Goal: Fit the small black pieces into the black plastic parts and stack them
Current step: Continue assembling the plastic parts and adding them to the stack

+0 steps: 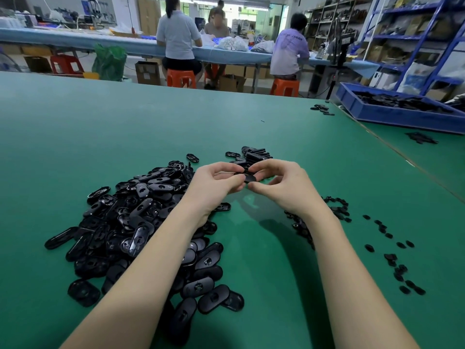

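Both hands meet above the green table [251,127] around one black oval plastic part [247,177]. My left hand [214,187] pinches its left end between thumb and fingers. My right hand [281,185] pinches the right end with curled fingers; whether a small piece is between them is hidden. A big heap of black oval parts [141,222] lies under and left of my left forearm. Small black pieces [392,258] are scattered to the right of my right forearm. A short stack of fitted parts [254,154] stands just beyond my hands.
A blue bin [402,114] full of black parts stands at the far right, with a few loose parts [322,109] near it. Beyond the table's far edge, people sit on orange stools [181,78] at another bench. Blue shelving [427,41] fills the right background.
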